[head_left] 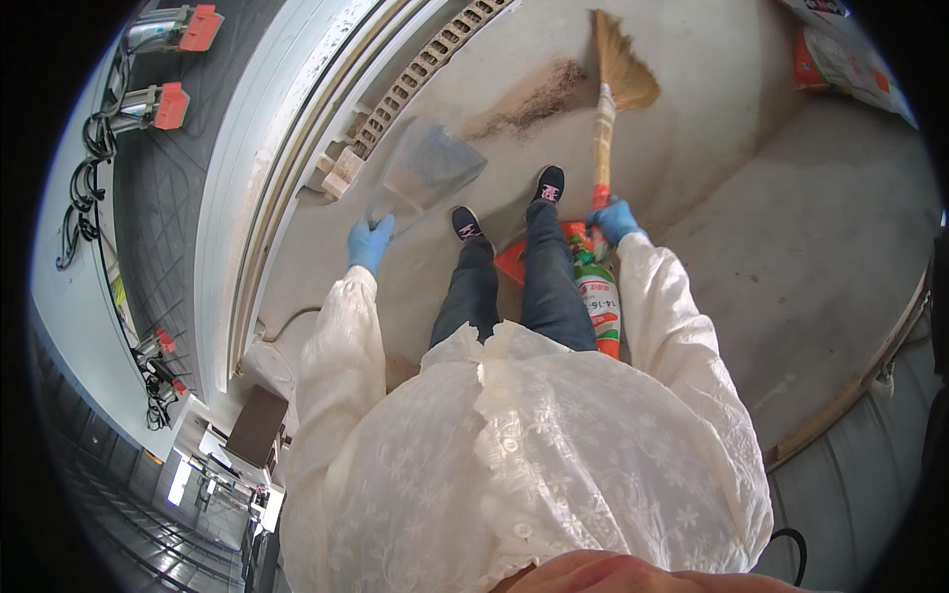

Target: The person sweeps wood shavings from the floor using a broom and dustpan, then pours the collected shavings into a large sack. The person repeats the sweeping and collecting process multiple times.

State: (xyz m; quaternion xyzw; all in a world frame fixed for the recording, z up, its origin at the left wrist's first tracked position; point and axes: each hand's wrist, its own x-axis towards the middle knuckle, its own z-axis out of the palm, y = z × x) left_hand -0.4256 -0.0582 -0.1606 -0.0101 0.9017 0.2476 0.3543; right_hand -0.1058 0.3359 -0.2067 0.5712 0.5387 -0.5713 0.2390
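My left hand (370, 245), in a blue glove, is closed around the handle of a grey dustpan (432, 166). The pan is tilted close to the floor, and its wide edge points away to the right. With the other blue glove, my right hand (615, 221) grips the red end of a straw broom (625, 69). The broom stretches away from me, its bristles spread at the far end. Between the bristles and the dustpan lies a streak of loose brown granular material (542, 97), apart from the pan.
Printed red, green and white sacks (599, 296) lie beside my right leg. Another sack (850, 69) is at the far right. Perforated blocks (427, 61) line the white frame on the left, with broken block pieces (342, 172) near the dustpan. A hose (287, 324) lies at left.
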